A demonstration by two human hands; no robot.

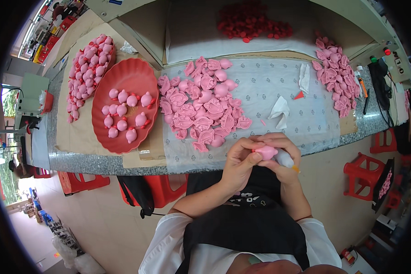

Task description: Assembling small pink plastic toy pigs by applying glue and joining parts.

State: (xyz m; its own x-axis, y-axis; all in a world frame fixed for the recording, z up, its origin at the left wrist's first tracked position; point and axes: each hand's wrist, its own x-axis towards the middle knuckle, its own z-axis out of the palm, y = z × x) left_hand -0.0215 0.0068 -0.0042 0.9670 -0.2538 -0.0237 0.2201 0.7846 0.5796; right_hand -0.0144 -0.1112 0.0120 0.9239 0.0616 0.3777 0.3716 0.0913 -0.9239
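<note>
Just in front of the bench edge, my two hands meet around a small pink moulded piece (266,152). The fingers of my left hand (240,163) pinch it from one side. My right hand (285,147) steadies its other side and also keeps a small whitish squeeze bottle (285,159) with a yellow end in its palm. Beyond my hands lies a heap of pink hollow moulded pieces (205,109), many with frilled open rims. To the left, a red scalloped tray (146,121) carries several round pink pieces with red parts attached.
A pile of pink-and-red pieces (89,68) lies at the far left. Red parts (246,20) fill the shelf at the back. More pink pieces (334,75) are heaped at the right. Crumpled white tissue (279,112) lies on the printed sheet, and red stools (364,176) stand below the bench.
</note>
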